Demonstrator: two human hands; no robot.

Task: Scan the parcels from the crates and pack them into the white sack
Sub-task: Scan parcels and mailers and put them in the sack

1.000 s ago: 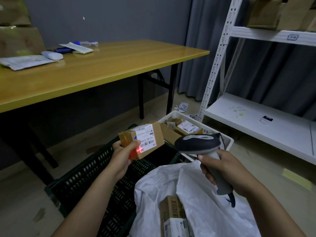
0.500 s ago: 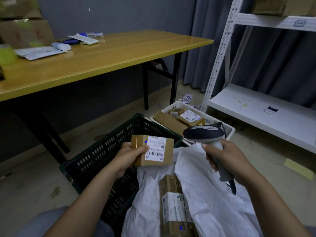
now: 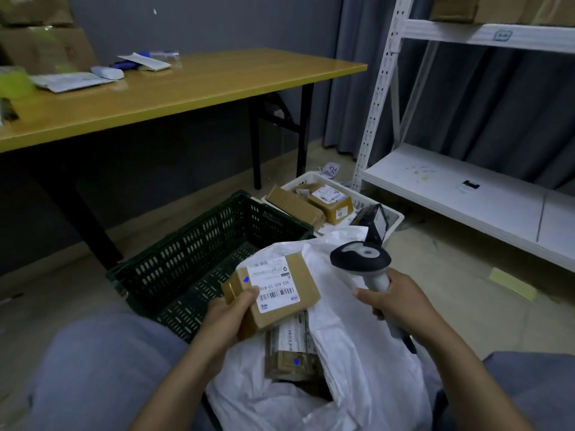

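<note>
Our left hand [image 3: 228, 318] grips the stiff, light-looking parcel [image 3: 273, 292] by its corner, our right hand [image 3: 401, 306] holds the scanner [image 3: 361, 259].

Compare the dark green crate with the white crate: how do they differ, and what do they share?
The dark green crate shows no parcels in its visible part; the white crate holds parcels. The dark green crate lies nearer the camera, the white crate farther, by the shelf. Both stand on the floor, side by side.
</note>
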